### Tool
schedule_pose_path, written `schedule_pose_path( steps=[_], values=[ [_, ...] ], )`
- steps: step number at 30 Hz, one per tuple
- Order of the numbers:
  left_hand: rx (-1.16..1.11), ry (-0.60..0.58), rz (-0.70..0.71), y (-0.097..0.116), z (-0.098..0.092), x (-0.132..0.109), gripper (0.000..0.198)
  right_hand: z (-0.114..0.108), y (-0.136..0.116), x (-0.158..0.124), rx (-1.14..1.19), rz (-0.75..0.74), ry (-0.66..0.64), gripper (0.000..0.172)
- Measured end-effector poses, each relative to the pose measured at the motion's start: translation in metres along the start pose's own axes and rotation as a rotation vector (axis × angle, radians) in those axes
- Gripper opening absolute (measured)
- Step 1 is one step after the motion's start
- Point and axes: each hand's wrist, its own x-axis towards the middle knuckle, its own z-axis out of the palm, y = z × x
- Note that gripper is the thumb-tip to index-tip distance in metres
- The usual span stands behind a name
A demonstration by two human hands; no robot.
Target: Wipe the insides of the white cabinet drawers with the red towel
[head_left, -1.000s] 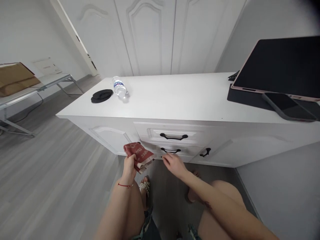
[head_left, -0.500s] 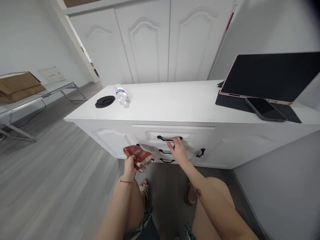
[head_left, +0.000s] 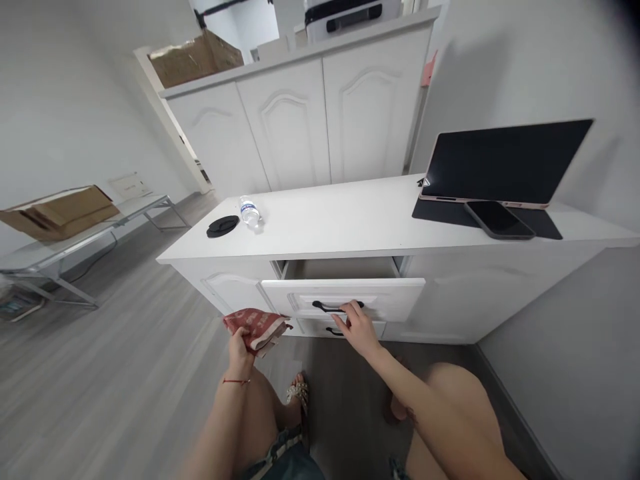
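My left hand is closed on a folded red cloth with pale lettering and a pale edge, held low in front of the white cabinet. The fingers of my right hand are hooked over the black handle of the top drawer. That drawer stands pulled out, and the part of its inside that shows is bare. Below it, a lower drawer's black handle is partly visible.
On the white cabinet top lie a water bottle and a flat black object at left. A propped tablet-like screen and a phone are at right. A cardboard box sits on a side table.
The top drawer has gone from closed to pulled out toward me, with my right hand on its handle. My left hand has shifted left with the red cloth. The view has tilted up.
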Motion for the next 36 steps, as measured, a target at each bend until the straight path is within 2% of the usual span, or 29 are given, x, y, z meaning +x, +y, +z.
schedule_pose_path(
  steps=[4,6,7,11,15,18,21,29,32,36],
  values=[
    [-0.035,-0.023,-0.053,0.017,-0.029,-0.019,0.027,-0.008,-0.012,-0.019,0.024,-0.002,-0.041,0.024],
    [-0.077,-0.134,-0.160,0.023,-0.050,-0.033,0.026,-0.013,-0.020,-0.027,0.029,0.016,-0.054,0.024],
    [-0.107,-0.189,-0.168,0.027,-0.061,-0.041,0.028,-0.015,-0.025,-0.031,0.029,0.030,-0.060,0.024],
    [-0.137,-0.144,-0.259,0.046,-0.100,-0.078,0.028,-0.018,-0.043,-0.042,0.016,0.120,-0.060,0.025],
    [-0.172,-0.196,-0.258,0.072,-0.121,-0.114,0.036,-0.020,-0.056,-0.043,0.021,0.208,-0.069,0.022],
    [-0.238,-0.307,-0.124,0.088,-0.122,-0.135,0.046,-0.025,-0.061,-0.039,0.009,0.247,-0.112,0.021],
    [-0.271,-0.399,-0.040,0.097,-0.117,-0.144,0.046,-0.031,-0.064,-0.036,-0.032,0.269,-0.174,0.021],
    [-0.275,-0.506,-0.130,0.107,-0.113,-0.132,0.047,-0.035,-0.074,-0.026,-0.175,0.353,-0.307,0.023],
    [-0.305,-0.610,-0.172,0.109,-0.107,-0.131,0.046,-0.036,-0.077,-0.024,-0.216,0.398,-0.343,0.022],
    [-0.376,-0.836,-0.210,0.113,-0.089,-0.138,0.046,-0.039,-0.078,-0.022,-0.198,0.391,-0.355,0.021]
  ],
)
